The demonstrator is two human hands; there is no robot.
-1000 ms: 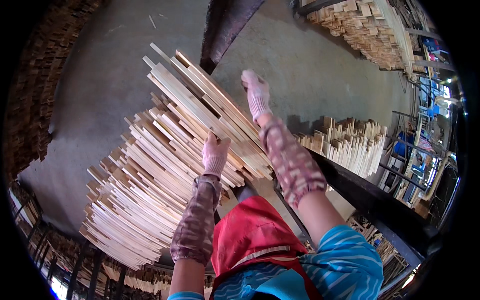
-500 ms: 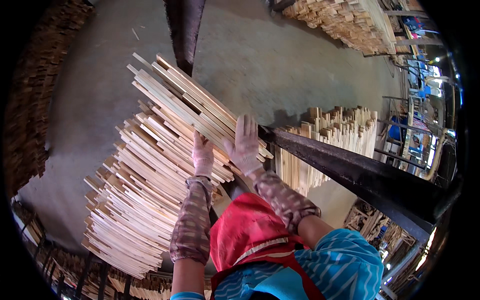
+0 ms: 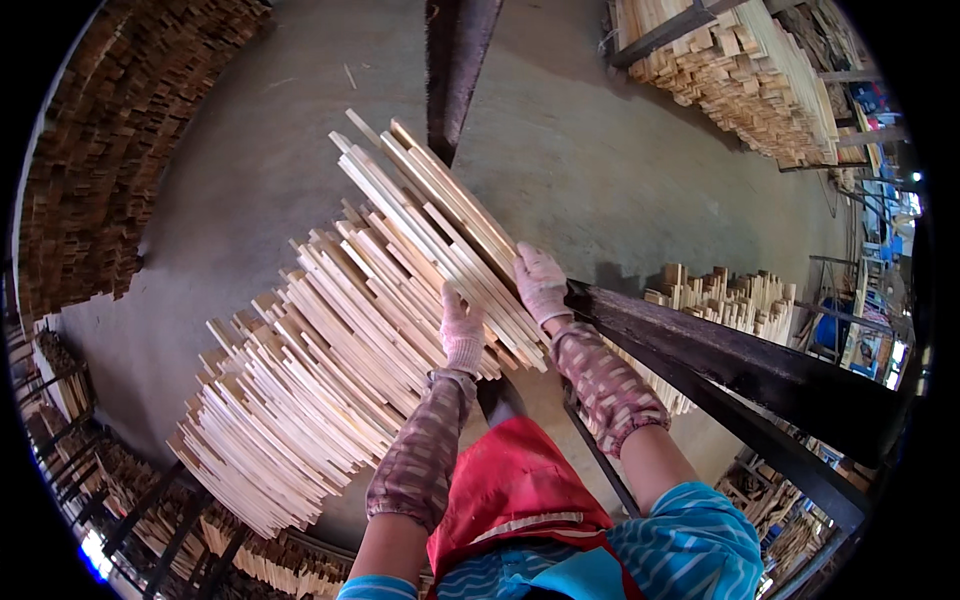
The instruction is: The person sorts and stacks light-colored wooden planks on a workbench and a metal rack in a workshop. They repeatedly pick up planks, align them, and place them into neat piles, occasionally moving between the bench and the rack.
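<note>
A loose bundle of long pale wooden strips (image 3: 430, 230) lies slantwise on top of a large fanned-out pile of wooden strips (image 3: 310, 370). My left hand (image 3: 462, 328), in a whitish knit glove, grips the bundle's left side near its close end, its fingertips partly hidden against the wood. On the opposite side, my right hand (image 3: 541, 282), gloved alike, is closed round the outer strips, thumb toward the bundle. The strips' far ends are uneven, some sticking out beyond others.
A dark metal beam (image 3: 720, 350) runs from beside my right hand toward the right; another dark beam (image 3: 458, 80) stands beyond the bundle. Upright wooden strips (image 3: 730, 305) stand behind the right beam. Tall wood stacks rise at far left (image 3: 130, 130) and far right (image 3: 720, 75).
My right hand has gone from lying flat on the strips with fingers stretched to gripping their right side. The strips are more evenly gathered between my hands. The whole view has shifted.
</note>
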